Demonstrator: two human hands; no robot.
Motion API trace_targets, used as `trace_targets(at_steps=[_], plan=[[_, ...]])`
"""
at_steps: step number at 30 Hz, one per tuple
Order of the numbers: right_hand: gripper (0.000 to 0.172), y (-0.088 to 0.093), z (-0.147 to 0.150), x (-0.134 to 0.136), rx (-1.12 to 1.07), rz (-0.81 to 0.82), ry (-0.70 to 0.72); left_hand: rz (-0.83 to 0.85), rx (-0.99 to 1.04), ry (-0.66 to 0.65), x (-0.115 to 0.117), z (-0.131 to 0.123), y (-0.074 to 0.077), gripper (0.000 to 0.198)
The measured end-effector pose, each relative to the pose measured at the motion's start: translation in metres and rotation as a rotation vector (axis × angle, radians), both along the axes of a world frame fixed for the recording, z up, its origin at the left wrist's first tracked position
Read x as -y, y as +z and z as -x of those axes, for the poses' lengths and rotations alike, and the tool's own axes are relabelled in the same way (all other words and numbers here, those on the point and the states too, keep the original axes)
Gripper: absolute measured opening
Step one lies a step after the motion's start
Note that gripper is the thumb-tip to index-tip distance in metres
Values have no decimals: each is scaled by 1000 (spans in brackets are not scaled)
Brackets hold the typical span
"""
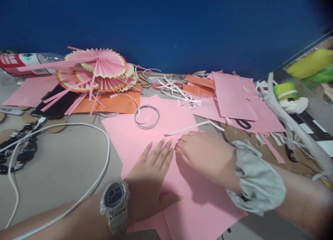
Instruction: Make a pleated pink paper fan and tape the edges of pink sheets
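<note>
A large pink paper sheet [166,129] lies on the table in front of me. My left hand [152,174], with a grey watch on its wrist, rests flat on the sheet with fingers stretched out. My right hand [205,156], a grey scrunchie on its wrist, sits just to the right with fingers curled down, pressing the paper at a fold line. The fingertips of both hands nearly touch. A roll of clear tape [147,117] lies on the sheet beyond my hands, and a white paper strip [192,127] lies beside it.
Folded pink paper fans [97,68] are stacked on orange paper [114,104] at back left. More pink sheets [234,97] and white paper scraps [174,89] cover the back right, with black scissors [243,123] partly under them. A white cable [101,170] loops at left, near black beads [20,153].
</note>
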State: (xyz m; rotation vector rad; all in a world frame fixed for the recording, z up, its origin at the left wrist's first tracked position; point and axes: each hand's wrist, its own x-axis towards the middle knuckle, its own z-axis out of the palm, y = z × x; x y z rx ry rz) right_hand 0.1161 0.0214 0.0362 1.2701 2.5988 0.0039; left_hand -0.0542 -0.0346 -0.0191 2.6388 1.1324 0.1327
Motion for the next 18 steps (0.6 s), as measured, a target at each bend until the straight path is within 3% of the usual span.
trace_targets(at_steps=[2,9,12,18], plan=[[14,6,-1,1,43,34,9,1,-1,1,0,0,0,85],[33,17,-7,2,7,96,-168,-14,-32,14,0,-2,0,85],[34,13,-17,1,-30,105,-223,-21,-30,15,0,-3,0,86],[31,-8,-34,6,-317,228,-405,-45,-48,29,1,-6,2,84]])
